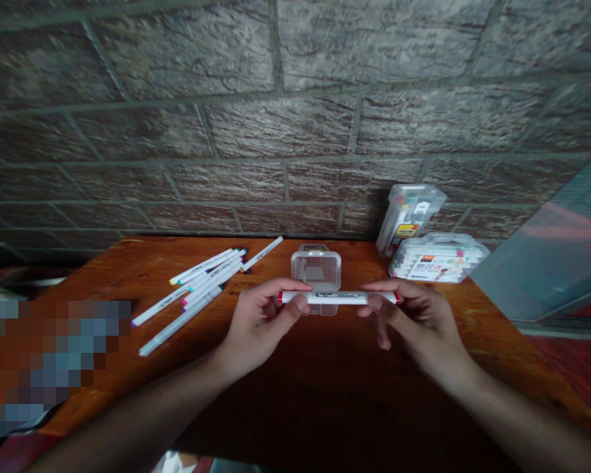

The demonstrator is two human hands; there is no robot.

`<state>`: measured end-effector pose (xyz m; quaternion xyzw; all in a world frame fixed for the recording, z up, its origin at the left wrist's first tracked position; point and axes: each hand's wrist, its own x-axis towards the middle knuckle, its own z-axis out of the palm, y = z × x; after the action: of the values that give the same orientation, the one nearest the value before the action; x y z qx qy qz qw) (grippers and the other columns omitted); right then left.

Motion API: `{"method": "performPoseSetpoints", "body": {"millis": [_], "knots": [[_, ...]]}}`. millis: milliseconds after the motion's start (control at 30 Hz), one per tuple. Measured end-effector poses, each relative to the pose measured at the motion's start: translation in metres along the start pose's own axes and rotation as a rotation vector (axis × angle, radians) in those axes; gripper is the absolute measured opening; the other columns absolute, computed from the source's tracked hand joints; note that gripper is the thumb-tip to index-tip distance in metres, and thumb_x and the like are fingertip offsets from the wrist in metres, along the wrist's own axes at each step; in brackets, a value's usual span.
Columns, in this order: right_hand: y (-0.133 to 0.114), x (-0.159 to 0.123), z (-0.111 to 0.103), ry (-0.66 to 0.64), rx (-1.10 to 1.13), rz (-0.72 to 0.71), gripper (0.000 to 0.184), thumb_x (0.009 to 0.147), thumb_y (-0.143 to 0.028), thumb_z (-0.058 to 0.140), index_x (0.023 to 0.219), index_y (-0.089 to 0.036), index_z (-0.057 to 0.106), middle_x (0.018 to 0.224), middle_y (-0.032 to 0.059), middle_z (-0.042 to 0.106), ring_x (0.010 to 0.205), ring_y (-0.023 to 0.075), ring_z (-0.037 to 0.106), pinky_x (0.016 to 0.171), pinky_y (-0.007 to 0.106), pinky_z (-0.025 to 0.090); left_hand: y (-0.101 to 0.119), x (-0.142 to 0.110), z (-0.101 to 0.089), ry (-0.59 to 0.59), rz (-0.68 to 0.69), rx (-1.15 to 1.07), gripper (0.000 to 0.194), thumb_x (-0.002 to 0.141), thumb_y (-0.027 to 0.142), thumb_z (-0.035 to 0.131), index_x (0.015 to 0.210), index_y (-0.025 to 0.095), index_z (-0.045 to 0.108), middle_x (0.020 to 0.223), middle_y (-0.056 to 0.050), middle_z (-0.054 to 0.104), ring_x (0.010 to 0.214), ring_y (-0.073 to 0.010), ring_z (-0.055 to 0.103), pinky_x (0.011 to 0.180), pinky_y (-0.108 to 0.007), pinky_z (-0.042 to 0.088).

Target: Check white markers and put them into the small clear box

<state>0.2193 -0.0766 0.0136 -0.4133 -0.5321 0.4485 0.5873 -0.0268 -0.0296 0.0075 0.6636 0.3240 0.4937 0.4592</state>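
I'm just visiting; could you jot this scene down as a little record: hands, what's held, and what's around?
Left hand: the left hand pinches one end of a marker
Right hand: the right hand holds the same marker near its other end
Marker: white, red at both ends, held roughly level
Behind marker: clear box, partly hidden
Left of box: several loose markers, some overlapping
Right of box: tall case by the wall, with a wide case in front
Surface: brown wooden table
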Motion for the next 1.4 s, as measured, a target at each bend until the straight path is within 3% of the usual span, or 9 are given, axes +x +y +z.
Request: {"method": "performPoseSetpoints", "body": {"millis": [300, 867, 1400], "knots": [[0.0019, 0.0001, 0.0003, -0.005, -0.022, -0.040, 0.020, 0.088, -0.033, 0.087, 0.101, -0.019, 0.080, 0.072, 0.0044, 0.082, 0.036, 0.0080, 0.061, 0.037, 0.016, 0.050, 0.0036, 0.0017, 0.0017, 0.023, 0.046, 0.065, 0.012, 0.087, 0.021, 0.079, 0.098, 0.015, 0.080, 0.065, 0.001, 0.071, 0.046, -0.0064, 0.047, 0.044, -0.020, 0.034], [0.0007, 0.0011, -0.0002, -0.022, 0.026, -0.031, 0.024, 0.090, -0.041, 0.085, 0.101, -0.021, 0.082, 0.073, 0.0042, 0.082, 0.037, 0.0072, 0.062, 0.038, 0.015, 0.050, -0.0005, 0.0005, -0.0002, -0.001, 0.012, -0.018, 0.016, 0.093, 0.028, 0.077, 0.104, 0.016, 0.080, 0.072, -0.002, 0.076, 0.049, -0.0077, 0.051, 0.049, -0.021, 0.040], [0.0018, -0.0002, -0.0008, -0.002, 0.061, 0.013, 0.023, 0.091, -0.042, 0.084, 0.099, -0.021, 0.083, 0.074, 0.0051, 0.082, 0.037, 0.0073, 0.060, 0.038, 0.016, 0.048, -0.0024, -0.0011, -0.0009, -0.020, -0.050, -0.061, 0.024, 0.096, 0.037, 0.074, 0.107, 0.016, 0.081, 0.073, -0.004, 0.076, 0.046, -0.0067, 0.050, 0.044, -0.018, 0.037]]}}
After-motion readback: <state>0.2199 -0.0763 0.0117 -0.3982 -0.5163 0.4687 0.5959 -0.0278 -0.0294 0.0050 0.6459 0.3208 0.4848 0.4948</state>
